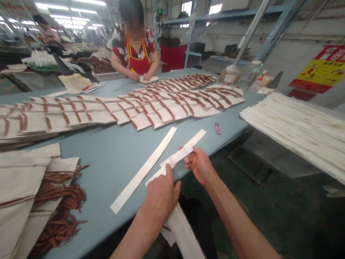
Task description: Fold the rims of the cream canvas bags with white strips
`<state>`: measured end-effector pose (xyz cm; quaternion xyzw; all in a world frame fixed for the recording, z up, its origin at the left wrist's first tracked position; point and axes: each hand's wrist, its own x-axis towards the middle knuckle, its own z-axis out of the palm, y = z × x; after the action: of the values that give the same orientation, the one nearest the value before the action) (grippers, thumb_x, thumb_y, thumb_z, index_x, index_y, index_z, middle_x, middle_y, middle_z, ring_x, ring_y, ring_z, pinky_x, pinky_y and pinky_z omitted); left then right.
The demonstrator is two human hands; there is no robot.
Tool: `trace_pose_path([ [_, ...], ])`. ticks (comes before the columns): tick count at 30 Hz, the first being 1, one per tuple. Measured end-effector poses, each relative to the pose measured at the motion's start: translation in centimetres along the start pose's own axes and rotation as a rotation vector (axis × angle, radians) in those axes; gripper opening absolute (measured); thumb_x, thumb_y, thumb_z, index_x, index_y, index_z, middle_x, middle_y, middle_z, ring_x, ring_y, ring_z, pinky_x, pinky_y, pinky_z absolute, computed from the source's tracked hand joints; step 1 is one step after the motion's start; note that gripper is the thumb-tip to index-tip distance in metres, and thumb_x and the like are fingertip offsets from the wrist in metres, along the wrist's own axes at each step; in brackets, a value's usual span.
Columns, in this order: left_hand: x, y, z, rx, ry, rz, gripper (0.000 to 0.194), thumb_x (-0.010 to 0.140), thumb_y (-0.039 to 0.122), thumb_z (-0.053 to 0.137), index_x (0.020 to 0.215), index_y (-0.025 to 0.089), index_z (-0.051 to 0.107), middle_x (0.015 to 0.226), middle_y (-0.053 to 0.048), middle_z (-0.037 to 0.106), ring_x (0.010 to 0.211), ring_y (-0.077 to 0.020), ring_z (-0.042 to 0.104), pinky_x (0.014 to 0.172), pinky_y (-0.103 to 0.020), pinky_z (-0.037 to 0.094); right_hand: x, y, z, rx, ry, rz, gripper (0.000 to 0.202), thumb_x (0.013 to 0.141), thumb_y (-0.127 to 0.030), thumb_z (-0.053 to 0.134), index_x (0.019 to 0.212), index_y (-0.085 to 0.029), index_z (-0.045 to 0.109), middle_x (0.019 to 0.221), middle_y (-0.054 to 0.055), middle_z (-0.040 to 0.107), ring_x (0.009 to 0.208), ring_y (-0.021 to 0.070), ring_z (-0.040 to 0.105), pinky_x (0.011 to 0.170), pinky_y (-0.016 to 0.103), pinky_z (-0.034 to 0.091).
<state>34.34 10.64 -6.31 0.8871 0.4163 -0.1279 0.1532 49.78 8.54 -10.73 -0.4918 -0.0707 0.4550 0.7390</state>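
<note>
At the edge of the blue-grey table, my left hand (163, 187) presses a pale strip (179, 154) with its index finger. Thumb and fingers of my right hand (198, 163) pinch the far end of that strip. Beneath it another white strip (198, 136) shows on the table. A longer cream strip (144, 169) lies flat to the left, touched by neither hand. Cream fabric with a dark edge (185, 233) hangs below my left hand, over my lap; its upper part is hidden by that hand.
Overlapping cream pieces with brown edges (159, 108) cross the table (105, 154). Pink snips (218, 128) lie right. Brown cords (63, 201) and cream panels (18, 201) are near left. White sheets (296, 126) stand right. Across the table, a person (137, 54) handles fabric.
</note>
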Motion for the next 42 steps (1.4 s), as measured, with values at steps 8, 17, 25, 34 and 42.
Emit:
trace_pose_path([
  [8, 0.2, 0.1, 0.2, 0.041, -0.017, 0.018, 0.065, 0.108, 0.034, 0.048, 0.161, 0.000, 0.031, 0.106, -0.022, 0.078, 0.096, -0.0350, 0.078, 0.078, -0.041, 0.059, 4.5, -4.4, -0.6, 0.196, 0.117, 0.026, 0.027, 0.104, -0.036, 0.065, 0.120, -0.015, 0.065, 0.110, 0.006, 0.070, 0.084, 0.0169, 0.070, 0.070, 0.032, 0.062],
  [17, 0.9, -0.9, 2.0, 0.032, 0.046, 0.060, 0.061, 0.108, 0.028, 0.047, 0.159, -0.003, 0.035, 0.091, -0.019, 0.080, 0.080, -0.0324, 0.080, 0.065, -0.037, 0.058, 9.9, -9.6, -2.1, 0.270, 0.331, -0.127, 0.035, 0.102, -0.036, 0.067, 0.131, -0.017, 0.063, 0.129, 0.010, 0.066, 0.107, 0.0245, 0.069, 0.089, 0.045, 0.061],
  [25, 1.3, -1.1, 4.6, 0.086, 0.220, 0.073, 0.057, 0.105, 0.022, 0.051, 0.156, -0.003, 0.040, 0.077, -0.012, 0.077, 0.067, -0.0277, 0.078, 0.058, -0.031, 0.052, 12.9, -13.4, -2.6, 0.227, 0.406, -0.201, 0.035, 0.102, -0.035, 0.067, 0.132, -0.017, 0.062, 0.130, 0.010, 0.066, 0.107, 0.0247, 0.069, 0.090, 0.045, 0.061],
  [34, 1.8, -1.5, 5.3, 0.065, 0.228, 0.068, 0.054, 0.106, 0.023, 0.047, 0.154, -0.002, 0.042, 0.071, -0.012, 0.076, 0.062, -0.0266, 0.077, 0.054, -0.028, 0.049, 11.2, -19.5, -0.3, 0.107, 0.351, -0.320, 0.030, 0.103, -0.036, 0.066, 0.125, -0.016, 0.064, 0.118, 0.008, 0.069, 0.094, 0.0200, 0.071, 0.079, 0.037, 0.062],
  [42, 0.9, -2.7, 4.8, -0.106, 0.299, 0.081, 0.057, 0.108, 0.026, 0.041, 0.161, 0.005, 0.037, 0.080, -0.014, 0.080, 0.073, -0.0300, 0.079, 0.062, -0.033, 0.053, 0.9, -20.1, 6.2, -0.134, 0.131, -0.331, 0.045, 0.111, -0.025, 0.031, 0.077, -0.016, 0.060, 0.058, -0.001, 0.062, 0.046, 0.0112, 0.058, 0.045, 0.020, 0.053],
])
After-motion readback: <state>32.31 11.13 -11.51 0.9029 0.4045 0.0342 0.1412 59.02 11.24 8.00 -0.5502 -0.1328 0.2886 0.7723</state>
